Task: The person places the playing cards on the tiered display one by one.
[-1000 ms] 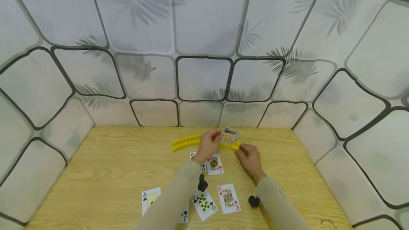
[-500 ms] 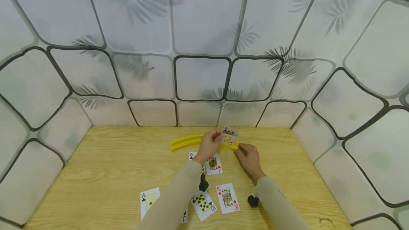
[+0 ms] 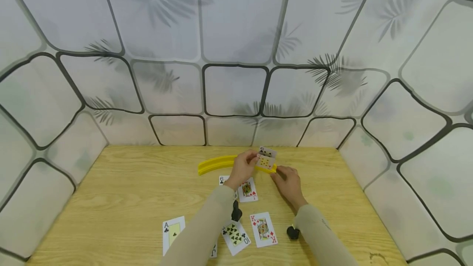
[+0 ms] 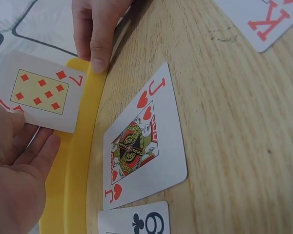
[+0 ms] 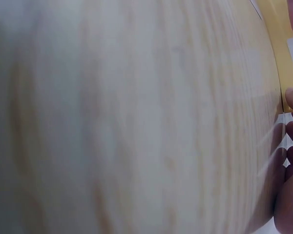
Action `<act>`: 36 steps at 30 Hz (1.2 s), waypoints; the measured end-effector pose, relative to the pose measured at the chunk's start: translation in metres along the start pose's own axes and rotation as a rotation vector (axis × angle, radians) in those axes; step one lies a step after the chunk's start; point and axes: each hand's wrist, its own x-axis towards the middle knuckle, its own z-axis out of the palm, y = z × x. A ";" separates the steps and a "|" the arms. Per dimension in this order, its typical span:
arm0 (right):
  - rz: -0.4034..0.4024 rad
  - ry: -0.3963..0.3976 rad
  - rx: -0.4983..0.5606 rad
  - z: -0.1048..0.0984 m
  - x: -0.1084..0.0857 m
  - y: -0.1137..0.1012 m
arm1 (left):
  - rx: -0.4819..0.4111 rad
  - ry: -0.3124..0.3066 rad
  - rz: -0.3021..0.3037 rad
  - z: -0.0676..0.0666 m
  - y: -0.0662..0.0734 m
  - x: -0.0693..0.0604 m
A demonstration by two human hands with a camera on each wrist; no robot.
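Note:
My left hand pinches the left edge of a seven of diamonds, which stands at the right part of a curved yellow holder. Behind it stands a black-suited six. At the holder's right end, my right hand grips with the thumb in front and fingers behind. In the left wrist view, the left hand has its thumb over the card's corner. The right wrist view shows the right hand only at its edge, against the yellow holder.
In front of the holder lie a jack of hearts and a six of clubs. Nearer are a king of diamonds, a ten of clubs, an ace of clubs and a partly covered jack. A patterned wall stands behind the table.
The seven of diamonds sits very slightly lower against the six behind it. Both hands otherwise keep nearly the same place.

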 end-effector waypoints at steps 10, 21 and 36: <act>0.013 -0.011 -0.005 -0.001 -0.001 -0.002 | -0.007 0.011 0.009 0.001 -0.004 0.002; 0.002 -0.002 0.005 0.000 -0.001 0.000 | 0.006 -0.002 0.003 0.000 0.002 0.001; 0.010 0.002 -0.008 0.001 0.000 0.000 | 0.030 -0.012 0.011 0.001 -0.001 0.001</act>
